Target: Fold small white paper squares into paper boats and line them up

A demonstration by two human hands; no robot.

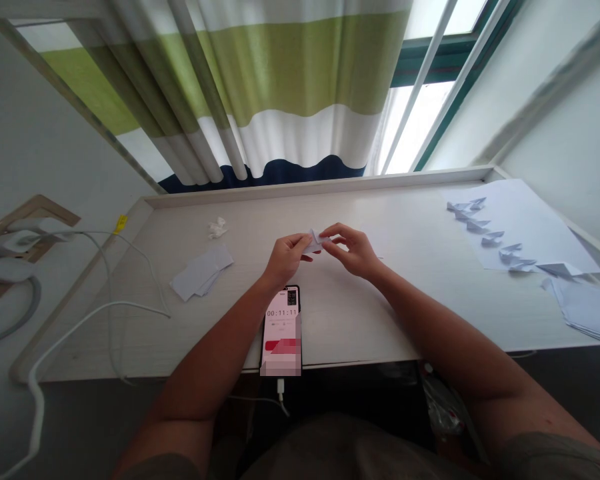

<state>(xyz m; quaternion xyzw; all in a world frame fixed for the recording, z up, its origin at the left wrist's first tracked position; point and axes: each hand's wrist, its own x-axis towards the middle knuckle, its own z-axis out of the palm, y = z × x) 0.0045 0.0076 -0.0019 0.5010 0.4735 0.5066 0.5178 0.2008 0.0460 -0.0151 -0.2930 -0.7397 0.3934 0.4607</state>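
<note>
Between my hands, above the middle of the white desk, is a small folded piece of white paper (pixel 313 241). My left hand (pixel 286 257) pinches its left side between thumb and fingers. My right hand (pixel 353 250) is closed on the right edge with thumb and forefinger. Parts of the paper are hidden behind the fingers. Left of my hands lies a small stack of white paper pieces (pixel 203 272), with a crumpled bit of paper (pixel 217 228) behind it. On the right, a row of several small folded paper pieces (pixel 491 238) rests on a large white sheet (pixel 530 213).
A phone (pixel 281 330) showing a timer lies at the desk's front edge, with a cable plug (pixel 281 388) below it. White cables (pixel 105 307) run from the wall socket across the left side. More paper (pixel 587 310) is stacked at the front right. A raised rim (pixel 320 187) edges the desk's back.
</note>
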